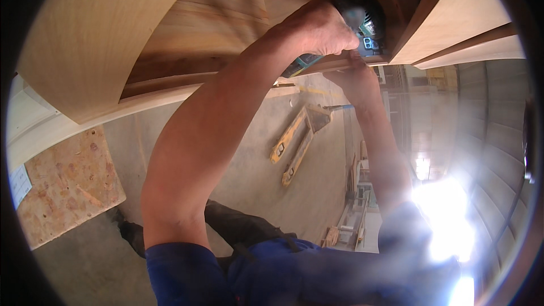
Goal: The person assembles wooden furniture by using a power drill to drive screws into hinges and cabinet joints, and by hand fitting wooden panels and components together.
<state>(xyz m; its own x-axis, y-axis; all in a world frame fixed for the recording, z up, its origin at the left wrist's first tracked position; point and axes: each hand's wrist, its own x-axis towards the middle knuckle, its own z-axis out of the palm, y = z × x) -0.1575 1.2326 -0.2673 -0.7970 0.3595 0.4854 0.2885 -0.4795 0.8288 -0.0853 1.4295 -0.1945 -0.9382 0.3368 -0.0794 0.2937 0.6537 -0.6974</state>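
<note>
My left hand [328, 25] is closed round a black-and-teal cordless drill [360, 8], raised inside an open wooden cabinet [209, 11]. A teal part of the same tool shows below the wrist, by the cabinet's front rail [317, 68]. My right hand [358, 76] reaches up to that rail just under the drill, its fingertips drawn together close to the left hand. Whatever lies between those fingers is hidden. The tip of the drill cannot be made out against the dark interior.
A pale wood panel [102, 28] curves across the left, and another [453, 14] slants at the right. Below are a speckled board [71, 184] and a yellow pallet jack [300, 141] on the concrete floor [249, 187]. Bright light [445, 215] glares at lower right.
</note>
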